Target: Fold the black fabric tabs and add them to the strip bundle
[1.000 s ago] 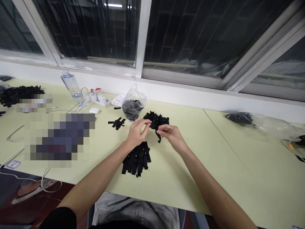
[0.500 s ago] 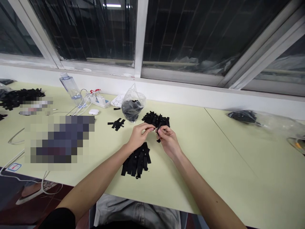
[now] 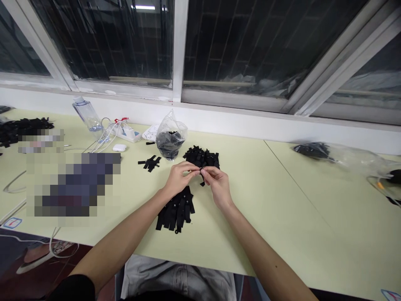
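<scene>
My left hand (image 3: pixel 178 177) and my right hand (image 3: pixel 216 186) meet fingertip to fingertip above the pale green table (image 3: pixel 269 209). Together they pinch a short black strap piece (image 3: pixel 202 179) that hangs down between them. Just behind the hands lies a loose heap of black strap pieces (image 3: pixel 202 156). Below my left wrist sits a flat row of black straps with small studs (image 3: pixel 177 211). A clear plastic bag of black parts (image 3: pixel 169 140) stands behind my left hand.
A few black pieces (image 3: pixel 149 162) lie left of the bag. A water bottle (image 3: pixel 86 113), a power strip with white cables (image 3: pixel 125 130) and a white earbud case (image 3: pixel 119 147) sit at the back left. Another plastic bag with black parts (image 3: pixel 332 154) lies far right.
My hands came together: the right hand moved left toward the left hand, and both now pinch the same black strap piece. The view shifted slightly.
</scene>
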Tool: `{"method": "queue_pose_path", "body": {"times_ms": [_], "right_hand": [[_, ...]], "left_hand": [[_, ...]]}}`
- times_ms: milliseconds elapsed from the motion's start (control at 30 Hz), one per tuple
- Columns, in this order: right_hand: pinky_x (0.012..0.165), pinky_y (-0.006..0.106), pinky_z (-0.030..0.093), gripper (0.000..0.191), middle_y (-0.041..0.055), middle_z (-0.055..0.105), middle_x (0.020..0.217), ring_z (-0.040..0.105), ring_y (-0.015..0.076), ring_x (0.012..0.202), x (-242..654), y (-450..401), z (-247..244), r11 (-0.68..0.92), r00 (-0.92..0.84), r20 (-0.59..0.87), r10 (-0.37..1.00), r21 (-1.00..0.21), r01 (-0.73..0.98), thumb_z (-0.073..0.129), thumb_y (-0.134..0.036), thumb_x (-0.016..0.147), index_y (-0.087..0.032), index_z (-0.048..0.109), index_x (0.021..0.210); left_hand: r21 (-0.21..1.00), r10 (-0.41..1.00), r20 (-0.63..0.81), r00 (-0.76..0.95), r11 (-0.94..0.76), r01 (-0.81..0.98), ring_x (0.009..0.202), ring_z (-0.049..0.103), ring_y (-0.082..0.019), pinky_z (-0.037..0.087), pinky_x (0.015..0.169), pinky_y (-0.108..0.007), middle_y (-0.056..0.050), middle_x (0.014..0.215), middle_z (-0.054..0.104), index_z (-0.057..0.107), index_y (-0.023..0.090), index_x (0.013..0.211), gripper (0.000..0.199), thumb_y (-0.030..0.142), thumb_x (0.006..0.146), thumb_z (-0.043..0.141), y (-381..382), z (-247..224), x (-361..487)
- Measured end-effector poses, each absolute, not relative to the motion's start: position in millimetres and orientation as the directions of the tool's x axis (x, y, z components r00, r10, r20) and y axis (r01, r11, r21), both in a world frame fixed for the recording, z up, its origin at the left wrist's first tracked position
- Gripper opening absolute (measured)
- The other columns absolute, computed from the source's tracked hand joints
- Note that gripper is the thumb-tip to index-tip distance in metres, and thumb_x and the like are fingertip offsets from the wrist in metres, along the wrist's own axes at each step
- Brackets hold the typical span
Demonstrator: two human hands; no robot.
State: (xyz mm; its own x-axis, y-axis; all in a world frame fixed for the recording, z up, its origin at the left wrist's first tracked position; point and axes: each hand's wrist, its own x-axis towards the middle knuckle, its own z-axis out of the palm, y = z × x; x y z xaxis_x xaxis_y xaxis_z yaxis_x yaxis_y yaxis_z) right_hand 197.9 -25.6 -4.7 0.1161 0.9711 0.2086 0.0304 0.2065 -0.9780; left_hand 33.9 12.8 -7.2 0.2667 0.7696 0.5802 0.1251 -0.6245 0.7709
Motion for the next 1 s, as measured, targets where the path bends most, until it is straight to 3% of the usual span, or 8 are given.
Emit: {"method": "queue_pose_path", "body": {"times_ms": [200, 433, 1000], "right_hand": [[0.064, 0.032, 0.044, 0.024, 0.0056, 0.066, 0.085, 0.054, 0.0182, 0.070, 201.9, -25.4, 1.0, 0.278, 0.088, 0.297, 0.951, -0.943, 0.181, 0.068, -0.045, 0.084, -0.021, 0.069, 0.087], [0.059, 0.031, 0.041, 0.019, 0.0039, 0.062, 0.079, 0.050, 0.0170, 0.064, 207.9, -24.4, 4.3, 0.293, 0.037, 0.313, 0.949, -0.919, 0.262, 0.068, -0.041, 0.084, -0.022, 0.065, 0.086], [0.067, 0.034, 0.046, 0.008, 0.0047, 0.066, 0.089, 0.058, 0.0195, 0.075, 208.0, -29.8, 10.1, 0.451, 0.022, 0.513, 0.858, -0.774, 0.445, 0.064, -0.029, 0.089, -0.023, 0.068, 0.086]], "left_hand": [[0.764, 0.767, 0.584, 0.265, -0.630, 0.138, 0.089, 0.067, -0.020, 0.053, 0.083, -0.035, -0.007, 0.094, 0.074, 0.077, 0.022, 0.094, 0.015, 0.033, 0.088, 0.068, 14.1, -7.8, 32.7], [0.772, 0.766, 0.563, 0.310, -0.621, 0.133, 0.090, 0.066, -0.019, 0.052, 0.083, -0.034, -0.006, 0.094, 0.074, 0.076, 0.022, 0.094, 0.014, 0.030, 0.090, 0.065, 13.7, -7.3, 33.2], [0.820, 0.780, 0.498, 0.380, -0.566, 0.088, 0.095, 0.066, -0.020, 0.051, 0.086, -0.033, -0.008, 0.100, 0.072, 0.074, 0.019, 0.098, 0.020, 0.030, 0.094, 0.059, 13.9, -6.5, 33.8]]}}
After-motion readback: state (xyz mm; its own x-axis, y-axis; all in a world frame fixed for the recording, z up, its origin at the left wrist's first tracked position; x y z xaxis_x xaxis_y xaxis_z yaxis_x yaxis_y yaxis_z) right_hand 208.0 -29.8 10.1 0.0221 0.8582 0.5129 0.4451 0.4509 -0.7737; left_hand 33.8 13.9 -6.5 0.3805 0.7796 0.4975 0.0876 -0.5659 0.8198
